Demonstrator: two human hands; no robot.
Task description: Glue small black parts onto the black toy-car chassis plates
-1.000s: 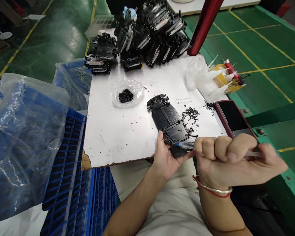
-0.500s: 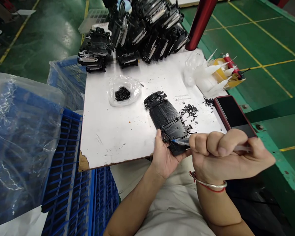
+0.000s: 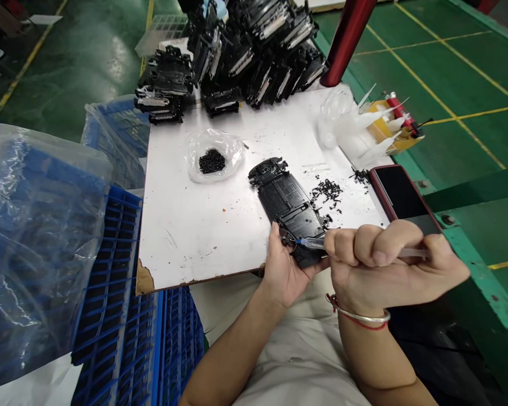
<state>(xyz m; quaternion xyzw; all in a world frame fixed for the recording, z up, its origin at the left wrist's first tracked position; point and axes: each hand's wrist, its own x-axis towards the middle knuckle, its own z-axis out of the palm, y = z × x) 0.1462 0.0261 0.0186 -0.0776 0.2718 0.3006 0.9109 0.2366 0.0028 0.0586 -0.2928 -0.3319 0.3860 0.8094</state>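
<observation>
A black toy car chassis [image 3: 285, 197] lies with its near end over the front edge of the white table. My left hand [image 3: 284, 270] grips that near end, thumb on the left side and fingers beneath. In my right hand [image 3: 381, 259] is a syringe [image 3: 312, 243], clear with a blue tip, the fingers wrapped round its barrel. The tip touches or hovers just over the chassis beside my left thumb; I cannot tell which. Much of the syringe is hidden by my fingers. Small black parts [image 3: 328, 190] lie loose to the right of the chassis.
A plastic bag [image 3: 211, 159] of small black pieces sits on the table [image 3: 186, 225]. Stacked black chassis [image 3: 254, 51] fill the back. At right are a phone [image 3: 402, 192], white nozzle bottles [image 3: 366, 127] and a yellow box [image 3: 381, 110]. Blue crates [image 3: 110, 270] stand left.
Almost nothing differs. My right hand has shifted very slightly left at its outer side, with the syringe still at the same spot on the chassis.
</observation>
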